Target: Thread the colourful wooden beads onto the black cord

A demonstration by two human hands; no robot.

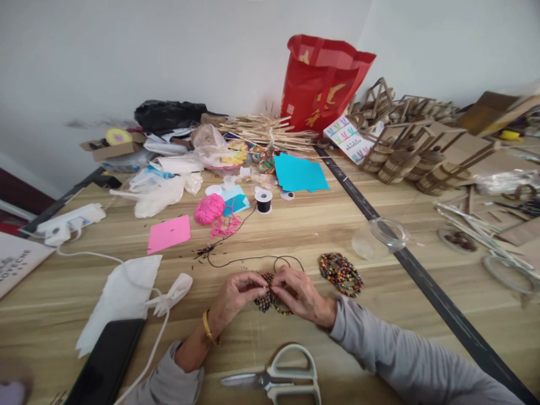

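Observation:
Above the table's front part my left hand (242, 293) and my right hand (297, 292) meet, fingertips nearly touching. Both are closed in a pinch. The right fingers are on a thin black cord (236, 260), which loops behind that hand and leads back to a black spool (264, 201). What the left fingertips pinch is too small to make out. Small multicoloured beads (264, 304) lie beneath the fingers, partly hidden by them. A short beaded strand (282, 307) hangs under my right hand. To its right lies a coiled heap of strung beads (341, 274).
Scissors (280, 376) lie at the front edge. A black phone (107, 363), white tissue (122, 295) and white cable are at left. Pink yarn (210, 208), blue paper (300, 172) and a red bag (323, 84) stand further back; small wooden baskets (396, 160) are at right.

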